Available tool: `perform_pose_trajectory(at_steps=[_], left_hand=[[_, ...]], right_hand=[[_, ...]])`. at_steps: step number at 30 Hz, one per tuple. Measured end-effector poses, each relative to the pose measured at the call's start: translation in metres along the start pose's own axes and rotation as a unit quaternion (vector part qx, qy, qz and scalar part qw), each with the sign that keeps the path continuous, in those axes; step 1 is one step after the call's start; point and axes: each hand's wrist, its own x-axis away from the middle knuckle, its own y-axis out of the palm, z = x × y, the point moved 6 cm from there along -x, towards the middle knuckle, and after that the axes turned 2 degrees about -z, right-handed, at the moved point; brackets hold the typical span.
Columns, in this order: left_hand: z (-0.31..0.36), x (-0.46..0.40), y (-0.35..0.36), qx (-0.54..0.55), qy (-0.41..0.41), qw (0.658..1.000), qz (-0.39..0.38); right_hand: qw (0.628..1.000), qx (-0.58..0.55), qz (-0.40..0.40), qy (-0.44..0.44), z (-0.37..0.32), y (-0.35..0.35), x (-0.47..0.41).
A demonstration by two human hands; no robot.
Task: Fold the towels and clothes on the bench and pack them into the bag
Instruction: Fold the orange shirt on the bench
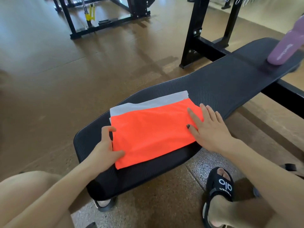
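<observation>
Fold nearly done: orange cloth lies on a grey towel at the surface's near end. Left hand pinches the left edge; right hand, fingers spread, presses flat. Edges should be squared before lifting. Bag not visible.

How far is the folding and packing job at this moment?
Done: the orange cloth lies folded on a folded white cloth on the bench. In hand: the left hand grips the orange cloth's edge, and the right hand presses it flat. Left: packing; no bag is in view.
</observation>
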Motion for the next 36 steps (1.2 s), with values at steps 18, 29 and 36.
perform_pose_trajectory(at_steps=[18, 29, 36], left_hand=[[0.044, 0.037, 0.055, -0.366, 0.279, 0.881, 0.110], [-0.002, 0.030, 0.091, -0.433, 0.265, 0.861, -0.001], [0.014, 0.028, 0.072, -0.428, 0.253, 0.867, 0.008]], right_hand=[[0.980, -0.013, 0.052, -0.191, -0.059, 0.000, 0.025], [0.980, 0.035, -0.012, -0.197, -0.041, 0.026, 0.008], [0.975, 0.043, -0.002, -0.219, -0.051, 0.023, 0.010]])
